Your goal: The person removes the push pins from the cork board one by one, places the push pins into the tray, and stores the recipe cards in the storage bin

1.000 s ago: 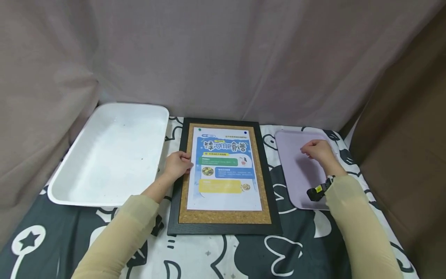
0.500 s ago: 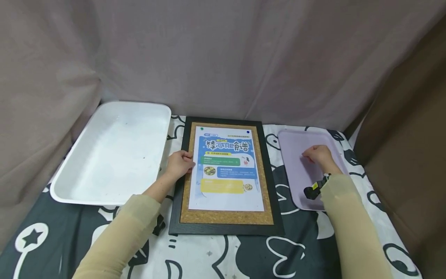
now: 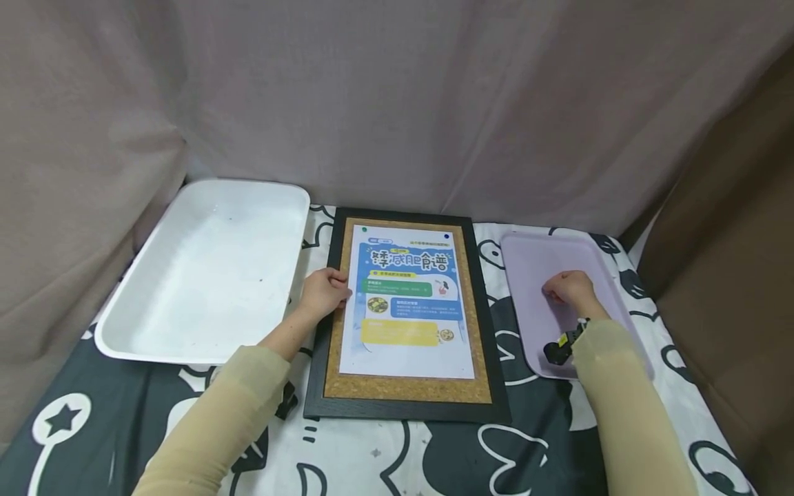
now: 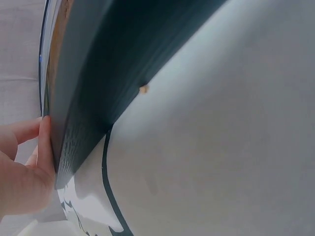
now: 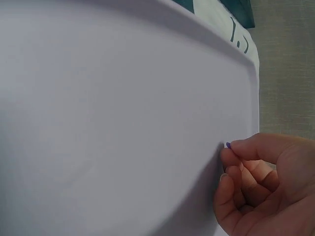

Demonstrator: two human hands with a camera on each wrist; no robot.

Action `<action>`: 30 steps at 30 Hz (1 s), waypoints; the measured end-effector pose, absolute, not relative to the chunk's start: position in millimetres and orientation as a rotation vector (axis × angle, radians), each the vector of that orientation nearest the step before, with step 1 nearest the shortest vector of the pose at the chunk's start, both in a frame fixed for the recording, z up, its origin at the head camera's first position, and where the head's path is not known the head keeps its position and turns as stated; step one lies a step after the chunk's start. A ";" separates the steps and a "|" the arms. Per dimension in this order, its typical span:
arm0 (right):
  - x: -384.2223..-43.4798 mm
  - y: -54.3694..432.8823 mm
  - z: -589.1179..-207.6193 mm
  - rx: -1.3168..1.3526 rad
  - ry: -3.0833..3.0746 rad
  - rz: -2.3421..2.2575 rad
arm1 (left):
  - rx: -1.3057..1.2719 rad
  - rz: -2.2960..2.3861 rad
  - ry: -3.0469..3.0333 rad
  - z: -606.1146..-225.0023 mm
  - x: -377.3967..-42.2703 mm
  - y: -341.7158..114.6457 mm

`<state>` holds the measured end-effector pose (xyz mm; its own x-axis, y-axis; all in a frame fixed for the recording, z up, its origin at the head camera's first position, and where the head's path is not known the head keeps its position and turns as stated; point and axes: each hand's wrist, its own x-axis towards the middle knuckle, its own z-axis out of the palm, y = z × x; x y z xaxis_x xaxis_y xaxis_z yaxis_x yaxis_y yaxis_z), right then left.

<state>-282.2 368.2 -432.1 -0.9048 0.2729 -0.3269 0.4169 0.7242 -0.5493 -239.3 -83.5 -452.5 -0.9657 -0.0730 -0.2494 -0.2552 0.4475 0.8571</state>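
Note:
A printed sheet of paper (image 3: 406, 358) lies on a cork board (image 3: 409, 389) with a black frame (image 3: 403, 410). Small pins sit in its two top corners, a green pin (image 3: 364, 229) and a blue pin (image 3: 446, 236). With thumb and fingertips, my left hand (image 3: 324, 295) pinches the sheet's left edge, over the frame's left side. My right hand (image 3: 572, 289) is low over a lilac tray (image 3: 527, 258). In the right wrist view its thumb and forefinger pinch a small purple push pin (image 5: 228, 145), mostly hidden by the fingertips; the other fingers are curled.
A large white tray (image 3: 198, 289) stands left of the board. All rest on a dark and white patterned cloth (image 3: 366, 461). Grey-brown curtains (image 3: 397, 103) hang behind and at the sides.
My right hand has moved slightly down over the lilac tray and its fingers have closed in. My left hand stays at the sheet's left edge. The whole view has shifted slightly.

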 end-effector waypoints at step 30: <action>-279.4 361.8 -390.4 0.446 2.791 -1.039 | -0.312 1.522 2.518 -452.1 -238.7 -81.6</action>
